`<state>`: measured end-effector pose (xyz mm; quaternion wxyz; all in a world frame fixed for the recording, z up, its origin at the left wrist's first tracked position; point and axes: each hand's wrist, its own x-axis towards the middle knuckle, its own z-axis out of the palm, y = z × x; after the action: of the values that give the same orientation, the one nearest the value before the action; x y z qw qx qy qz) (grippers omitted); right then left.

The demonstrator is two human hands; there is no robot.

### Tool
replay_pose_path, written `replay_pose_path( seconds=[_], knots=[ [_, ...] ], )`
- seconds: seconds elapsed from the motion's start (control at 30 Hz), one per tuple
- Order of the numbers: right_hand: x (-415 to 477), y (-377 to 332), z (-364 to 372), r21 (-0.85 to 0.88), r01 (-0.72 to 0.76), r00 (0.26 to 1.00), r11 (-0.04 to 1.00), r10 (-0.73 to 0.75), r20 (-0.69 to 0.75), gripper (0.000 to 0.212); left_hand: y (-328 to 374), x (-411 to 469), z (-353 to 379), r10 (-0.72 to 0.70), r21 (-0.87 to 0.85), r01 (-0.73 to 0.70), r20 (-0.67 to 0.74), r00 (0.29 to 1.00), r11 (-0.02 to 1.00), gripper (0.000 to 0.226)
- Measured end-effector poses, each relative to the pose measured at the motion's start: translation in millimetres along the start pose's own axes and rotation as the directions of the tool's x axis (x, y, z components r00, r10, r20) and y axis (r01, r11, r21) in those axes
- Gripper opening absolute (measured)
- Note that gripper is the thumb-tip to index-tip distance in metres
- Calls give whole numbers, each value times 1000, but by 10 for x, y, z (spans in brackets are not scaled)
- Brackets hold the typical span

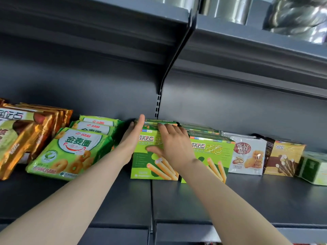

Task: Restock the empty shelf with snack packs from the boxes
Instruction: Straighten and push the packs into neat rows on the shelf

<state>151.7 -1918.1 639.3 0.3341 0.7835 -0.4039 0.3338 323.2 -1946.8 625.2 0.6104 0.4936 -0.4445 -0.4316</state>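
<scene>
A row of green egg-roll snack boxes (141, 167) stands upright on the dark grey shelf (194, 200), near its middle. My left hand (131, 140) lies flat with straight fingers against the left side of this row. My right hand (170, 144) rests on the front box, fingers over its top edge and thumb on its face. A second row of the same green boxes (215, 149) stands just to the right, touching the first.
Green ring-biscuit bags (70, 152) and gold-wrapped packs (23, 135) lean at the left. A white snack bag (247, 154), a brown-and-yellow box (283, 156) and a pale green box (313, 167) stand at the right. Metal pots (292, 15) sit on the shelf above.
</scene>
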Motion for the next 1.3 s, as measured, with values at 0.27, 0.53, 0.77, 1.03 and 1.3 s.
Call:
replay_pose_path(
  seconds=[0.27, 0.53, 0.77, 1.03, 1.3],
  knots=[
    [-165, -12, -81, -16, -2, 1000, 1000, 2, 9, 101, 171, -522, 36, 469, 488, -387, -53, 882, 783, 91],
    [-387, -21, -43, -138, -24, 998, 990, 15, -65, 108, 65, -736, -121, 576, 826, -465, 559, 596, -320, 125],
    [-247, -22, 40, -129, -35, 999, 991, 37, 9, 111, 77, -682, -44, 588, 855, -383, 519, 620, -350, 125],
    [415, 278, -400, 115, -60, 828, 992, -15, 561, 120, 607, -572, 18, 306, 864, -417, 492, 815, -281, 135],
    [737, 461, -341, 180, -120, 557, 976, -84, 826, 116, 815, -267, 68, 25, 883, -413, 428, 903, -222, 139]
  ],
)
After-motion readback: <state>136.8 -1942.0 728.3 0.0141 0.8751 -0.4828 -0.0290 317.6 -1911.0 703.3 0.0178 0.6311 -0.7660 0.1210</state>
